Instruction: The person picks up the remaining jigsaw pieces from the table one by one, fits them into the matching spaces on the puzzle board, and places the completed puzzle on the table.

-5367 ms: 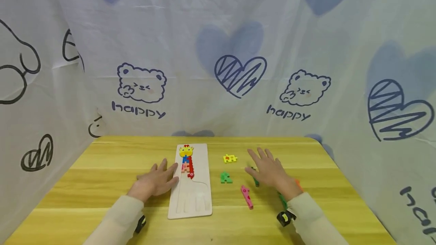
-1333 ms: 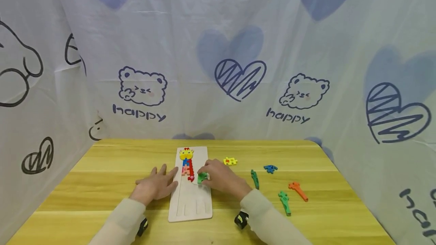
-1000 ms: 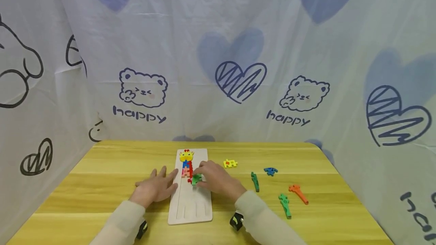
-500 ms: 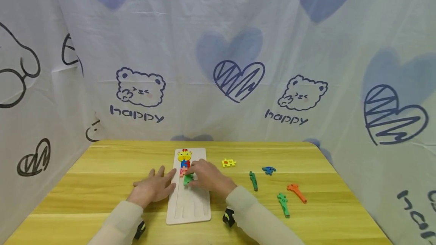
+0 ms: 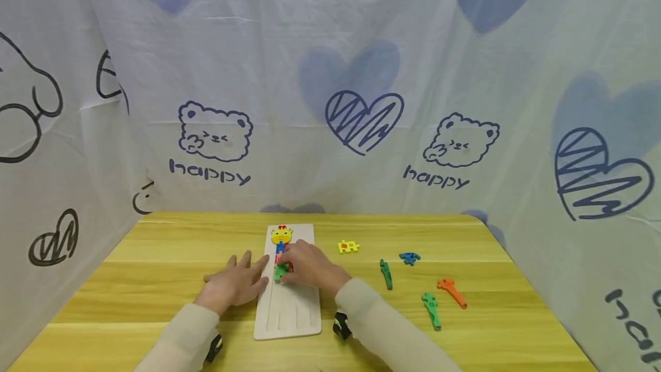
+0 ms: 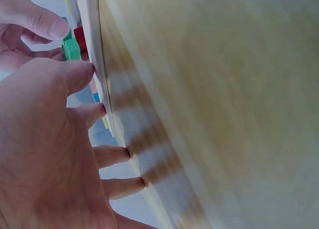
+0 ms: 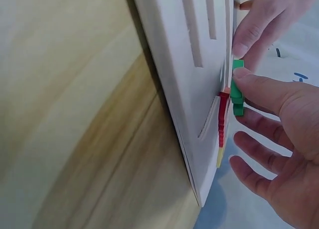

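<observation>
My right hand (image 5: pixel 310 267) pinches a green puzzle piece (image 7: pixel 238 87) between thumb and fingertips, just over the pale puzzle board (image 5: pixel 294 314). In the right wrist view the piece stands slightly proud of the board's surface. Set in the board are a yellow giraffe head (image 5: pixel 282 235), a blue piece (image 5: pixel 280 248), a pink piece partly behind my fingers, and a red piece (image 7: pixel 223 119). My left hand (image 5: pixel 234 285) lies with fingers spread at the board's left edge; its thumb and index fingertip touch that edge in the left wrist view.
Right of the board lie a yellow piece (image 5: pixel 348 247), a dark green piece (image 5: pixel 386 274), a blue piece (image 5: pixel 409 258), an orange piece (image 5: pixel 452 293) and a green piece (image 5: pixel 431 310). A printed cloth (image 5: pixel 289 73) hangs behind the wooden table (image 5: pixel 155 245).
Earlier my right hand hovered open over the right-hand pieces. It has since brought the green piece leftward over the board, below the pink one. The loose pink piece is gone from the table; my left hand stays put.
</observation>
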The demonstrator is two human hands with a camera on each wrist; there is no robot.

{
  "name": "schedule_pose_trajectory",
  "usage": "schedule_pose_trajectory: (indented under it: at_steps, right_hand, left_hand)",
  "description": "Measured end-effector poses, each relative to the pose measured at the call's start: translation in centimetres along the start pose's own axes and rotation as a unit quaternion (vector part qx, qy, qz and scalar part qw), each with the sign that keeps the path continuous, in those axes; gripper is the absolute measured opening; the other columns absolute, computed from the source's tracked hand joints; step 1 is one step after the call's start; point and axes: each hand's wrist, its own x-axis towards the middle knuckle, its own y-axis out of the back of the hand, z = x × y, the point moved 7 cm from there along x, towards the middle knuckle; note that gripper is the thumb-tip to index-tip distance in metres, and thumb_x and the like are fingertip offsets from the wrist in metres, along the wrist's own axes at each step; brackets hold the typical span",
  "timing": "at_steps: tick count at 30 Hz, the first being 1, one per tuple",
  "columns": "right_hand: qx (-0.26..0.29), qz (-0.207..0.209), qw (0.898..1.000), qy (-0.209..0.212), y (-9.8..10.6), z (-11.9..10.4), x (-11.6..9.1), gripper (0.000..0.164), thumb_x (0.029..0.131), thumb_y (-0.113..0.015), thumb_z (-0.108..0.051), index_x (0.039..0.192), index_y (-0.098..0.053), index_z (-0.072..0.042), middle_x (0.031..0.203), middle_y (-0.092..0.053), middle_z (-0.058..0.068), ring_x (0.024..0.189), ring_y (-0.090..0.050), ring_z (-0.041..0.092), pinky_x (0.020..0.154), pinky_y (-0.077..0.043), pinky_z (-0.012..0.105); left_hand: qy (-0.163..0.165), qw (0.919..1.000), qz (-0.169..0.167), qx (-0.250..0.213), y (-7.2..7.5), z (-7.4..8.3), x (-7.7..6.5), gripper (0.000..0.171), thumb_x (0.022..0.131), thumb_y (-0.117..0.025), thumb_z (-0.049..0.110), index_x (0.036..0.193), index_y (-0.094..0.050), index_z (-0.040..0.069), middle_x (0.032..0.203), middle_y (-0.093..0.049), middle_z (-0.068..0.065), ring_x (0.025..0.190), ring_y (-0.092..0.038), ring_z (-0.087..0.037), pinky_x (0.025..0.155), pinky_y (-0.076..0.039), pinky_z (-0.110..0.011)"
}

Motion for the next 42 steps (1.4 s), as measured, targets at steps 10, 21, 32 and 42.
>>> schedule_pose_trajectory:
  at_steps: [10,21,32,42]
  right_hand:
    - [-0.002,-0.010,1.000,-0.008,-0.4,0.1,0.5,0.036,0.087,-0.082,-0.038,0.116,-0.080,-0.018,0.111,-0.077,-0.005,0.092,-0.061,0.009,0.084,-0.051,0.020]
    - [-0.017,-0.018,1.000,-0.016,-0.9,0.0,0.9,0.036,0.088,-0.081,-0.039,0.119,-0.079,-0.019,0.112,-0.075,-0.004,0.092,-0.060,0.009,0.081,-0.050,0.021]
    - [-0.026,-0.013,0.999,-0.012,-1.0,0.0,1.0,0.033,0.087,-0.083,-0.038,0.113,-0.081,-0.018,0.109,-0.073,-0.004,0.088,-0.059,0.008,0.076,-0.049,0.020]
    - [-0.039,-0.014,0.999,-0.008,-1.1,0.2,0.8,0.033,0.087,-0.081,-0.042,0.113,-0.081,-0.022,0.111,-0.073,-0.006,0.090,-0.059,0.008,0.076,-0.050,0.020]
  left_hand:
    - [-0.002,1.0000,0.001,0.000,0.1,0.1,0.0,0.062,0.107,-0.044,0.047,0.163,-0.031,0.025,0.168,-0.026,-0.024,0.151,-0.026,-0.058,0.089,-0.032,-0.094]
    - [-0.004,1.0000,-0.001,0.003,0.0,0.0,0.0,0.061,0.107,-0.043,0.047,0.163,-0.030,0.026,0.169,-0.025,-0.024,0.152,-0.025,-0.057,0.088,-0.032,-0.094]
    - [0.000,1.0000,-0.003,0.008,0.0,0.0,0.1,0.062,0.107,-0.043,0.047,0.163,-0.030,0.025,0.169,-0.026,-0.024,0.152,-0.026,-0.056,0.089,-0.033,-0.094]
    - [-0.001,1.0000,-0.006,0.004,0.0,0.1,0.0,0.062,0.107,-0.044,0.047,0.163,-0.030,0.025,0.169,-0.026,-0.024,0.151,-0.026,-0.057,0.088,-0.032,-0.094]
